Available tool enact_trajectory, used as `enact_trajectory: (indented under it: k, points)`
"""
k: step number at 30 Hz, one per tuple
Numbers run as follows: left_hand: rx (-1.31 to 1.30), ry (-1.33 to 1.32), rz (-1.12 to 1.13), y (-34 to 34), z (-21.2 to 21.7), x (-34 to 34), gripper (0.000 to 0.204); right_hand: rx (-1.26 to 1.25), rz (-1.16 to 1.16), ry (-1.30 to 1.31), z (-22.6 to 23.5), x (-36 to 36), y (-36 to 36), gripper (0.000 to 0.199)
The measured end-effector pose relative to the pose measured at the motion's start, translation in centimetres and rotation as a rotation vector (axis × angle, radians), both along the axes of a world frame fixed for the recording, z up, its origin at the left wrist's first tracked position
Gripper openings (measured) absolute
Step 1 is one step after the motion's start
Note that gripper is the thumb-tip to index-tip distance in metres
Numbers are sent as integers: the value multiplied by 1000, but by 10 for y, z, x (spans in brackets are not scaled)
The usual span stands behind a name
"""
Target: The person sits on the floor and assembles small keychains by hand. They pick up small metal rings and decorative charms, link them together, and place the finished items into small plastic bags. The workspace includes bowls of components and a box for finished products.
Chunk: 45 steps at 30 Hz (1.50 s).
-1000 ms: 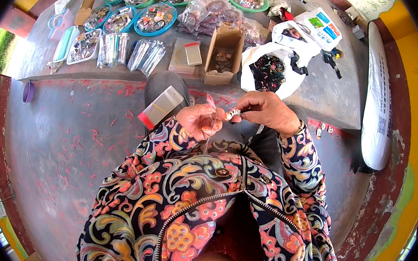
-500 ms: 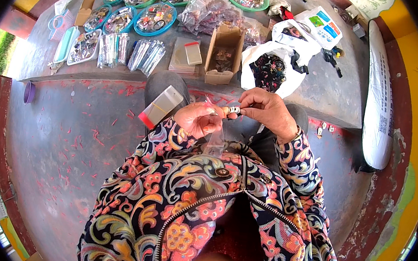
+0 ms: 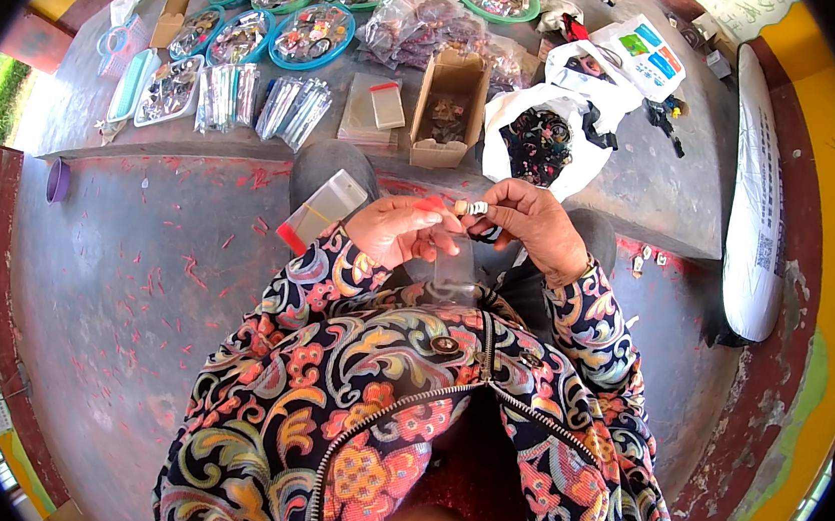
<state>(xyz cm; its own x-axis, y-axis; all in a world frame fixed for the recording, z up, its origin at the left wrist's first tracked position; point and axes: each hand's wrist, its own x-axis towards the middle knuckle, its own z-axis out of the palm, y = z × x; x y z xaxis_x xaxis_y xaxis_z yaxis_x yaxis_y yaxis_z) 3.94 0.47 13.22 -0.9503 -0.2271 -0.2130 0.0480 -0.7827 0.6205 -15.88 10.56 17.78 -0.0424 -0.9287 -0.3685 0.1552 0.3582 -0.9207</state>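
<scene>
My left hand (image 3: 392, 232) is closed on a small clear plastic bag (image 3: 453, 266) with a red strip at its top. The bag hangs down below the fingers. My right hand (image 3: 547, 239) pinches a small white-and-cream piece (image 3: 471, 208), right beside the bag's red end. Dark bits show under it, but its exact kind is too small to tell. On my left thigh, next to the left wrist, lies a stack of clear bags (image 3: 335, 198) with a red edge and a yellow band round it.
Ahead on the raised grey ledge stand an open cardboard box (image 3: 438, 152), a white bag of dark trinkets (image 3: 587, 166), bundled slim packets (image 3: 294, 110) and blue baskets (image 3: 308, 64) of small goods. Red scraps litter the floor (image 3: 158, 236). A long white sack (image 3: 749, 212) stands at the right.
My left hand has turned and moved slightly up, and the bag's red strip now shows beside the small piece. My right hand has barely moved and still pinches the piece.
</scene>
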Motion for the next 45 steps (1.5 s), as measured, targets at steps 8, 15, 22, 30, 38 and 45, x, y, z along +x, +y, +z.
enact_trajectory:
  k: [8, 15, 22, 30, 38, 45]
  points:
    - [-488, -449, 279, -4, -1, -5, 24, -147, -179, 11, -5, -9, 0, 8]
    - [-1045, -585, 182, 2, -15, -17, 22, -299, -121, 550, 15, 20, -2, 5]
    - [-1288, -499, 258, 7, -21, -17, 22, -434, -59, 988, 8, 30, -6, 5]
    - [-1323, -390, 248, 12, -13, -19, 20, -487, 6, 1128, 0, 32, -5, 7]
    - [-1283, -411, 126, 15, -14, -17, 21, -541, 77, 1203, -1, 32, -5, 7]
    - [-1003, -447, 83, 20, -13, -18, 24, -488, 109, 1273, -3, 29, -6, 9]
